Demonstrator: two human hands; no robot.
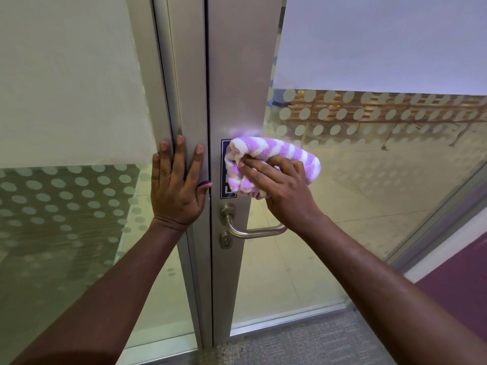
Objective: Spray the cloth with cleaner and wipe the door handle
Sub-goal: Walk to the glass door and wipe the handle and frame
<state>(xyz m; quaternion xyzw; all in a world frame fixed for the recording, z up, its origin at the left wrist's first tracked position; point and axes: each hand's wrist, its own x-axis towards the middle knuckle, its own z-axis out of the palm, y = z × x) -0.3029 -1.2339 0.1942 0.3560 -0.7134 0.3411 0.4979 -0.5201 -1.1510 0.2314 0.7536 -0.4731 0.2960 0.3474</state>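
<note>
A purple-and-white striped cloth [271, 159] is bunched in my right hand [279, 191], pressed against the metal door stile just above the handle. It covers most of a blue sign [224, 191] on the stile. The steel lever door handle [253, 229] sits below the cloth, apart from it, with a lock cylinder [225, 241] under its rose. My left hand [176, 188] lies flat with fingers spread on the neighbouring metal frame, left of the door gap. No spray bottle is in view.
Glass panels with frosted bands and dot patterns flank the door frame [237, 75] on both sides. Grey carpet [303, 343] lies at the threshold. A purple wall panel [458, 293] stands at the lower right.
</note>
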